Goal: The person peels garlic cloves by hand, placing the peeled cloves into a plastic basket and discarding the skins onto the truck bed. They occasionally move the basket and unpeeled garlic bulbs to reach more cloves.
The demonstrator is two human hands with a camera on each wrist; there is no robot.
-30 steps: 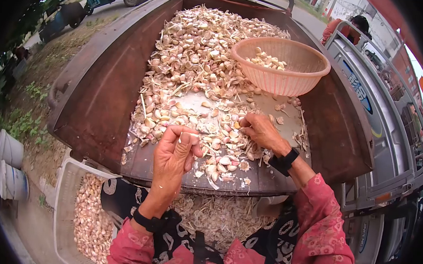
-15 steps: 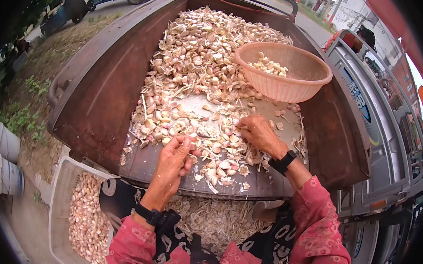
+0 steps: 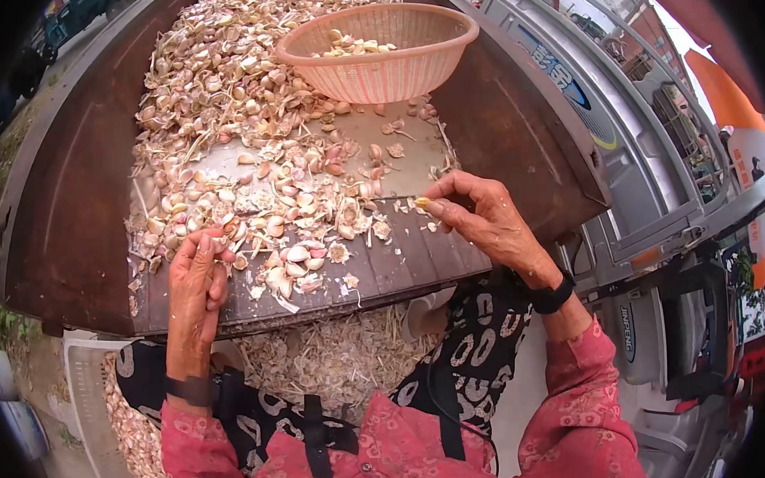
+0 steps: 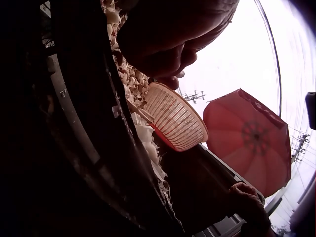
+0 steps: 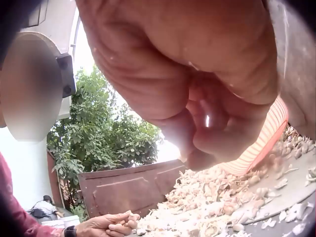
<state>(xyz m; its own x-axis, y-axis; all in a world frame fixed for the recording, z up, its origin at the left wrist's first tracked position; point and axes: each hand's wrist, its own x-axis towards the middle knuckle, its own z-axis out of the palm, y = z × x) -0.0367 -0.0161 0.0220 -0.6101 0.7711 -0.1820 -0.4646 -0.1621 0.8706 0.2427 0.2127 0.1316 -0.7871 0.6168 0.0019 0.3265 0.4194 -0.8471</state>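
Note:
My left hand [image 3: 194, 284] is above the near left edge of the cart bed, thumb and forefinger pinching a pale garlic clove [image 3: 219, 245]. Further right, over bare metal, my right hand [image 3: 484, 223] holds a thin dark tool [image 3: 394, 198] with a yellowish handle [image 3: 422, 204] at the fingertips. Its thin end points left toward the loose cloves [image 3: 298, 256]. In the right wrist view, the curled fingers [image 5: 217, 133] hide most of what they hold, and the left hand [image 5: 111, 224] shows beyond.
A big heap of garlic [image 3: 226, 72] covers the back of the cart bed [image 3: 412, 250]. On it sits a pink plastic basket [image 3: 384, 73] with peeled cloves. Rusty side walls [image 3: 80, 168] flank the bed. Below left stands a white crate [image 3: 84, 387] of cloves; dry skins [image 3: 332, 350] lie beneath the edge.
The head view has swung right, shifting the cart leftward. My right hand has come out of the cloves toward the bed's right side. The left hand keeps its pinch near the front edge.

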